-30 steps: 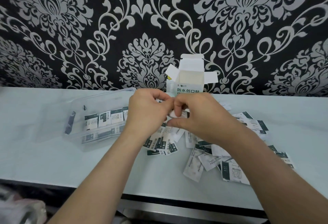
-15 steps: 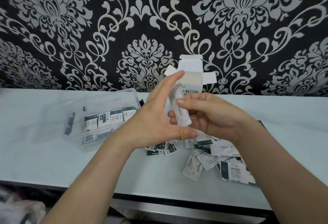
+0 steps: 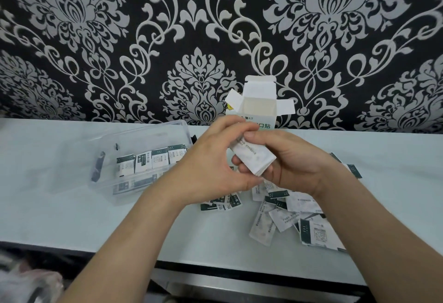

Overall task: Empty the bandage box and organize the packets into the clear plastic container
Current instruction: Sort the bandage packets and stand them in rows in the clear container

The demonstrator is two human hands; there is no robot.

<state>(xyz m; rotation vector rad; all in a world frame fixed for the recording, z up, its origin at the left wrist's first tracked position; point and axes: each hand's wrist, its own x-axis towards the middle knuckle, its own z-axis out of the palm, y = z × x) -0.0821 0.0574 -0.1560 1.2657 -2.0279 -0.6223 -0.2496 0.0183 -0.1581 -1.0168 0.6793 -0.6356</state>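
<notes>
Together, left hand (image 3: pixel 208 166) and right hand (image 3: pixel 296 162) pinch one packet stack (image 3: pixel 255 158); the box (image 3: pixel 259 105) reads "口贴".

The scene is lit softly and evenly, and only faint shadows are cast on the pale table (image 3: pixel 60 218). The wallpaper (image 3: pixel 96 39) is bowed by wide-angle distortion; the lower left corner is blurred.

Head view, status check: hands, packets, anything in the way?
Left hand and right hand grip a stack of bandage packets. Clear plastic container holds a row of packets. Loose packets lie scattered on table; nothing blocks container.
</notes>
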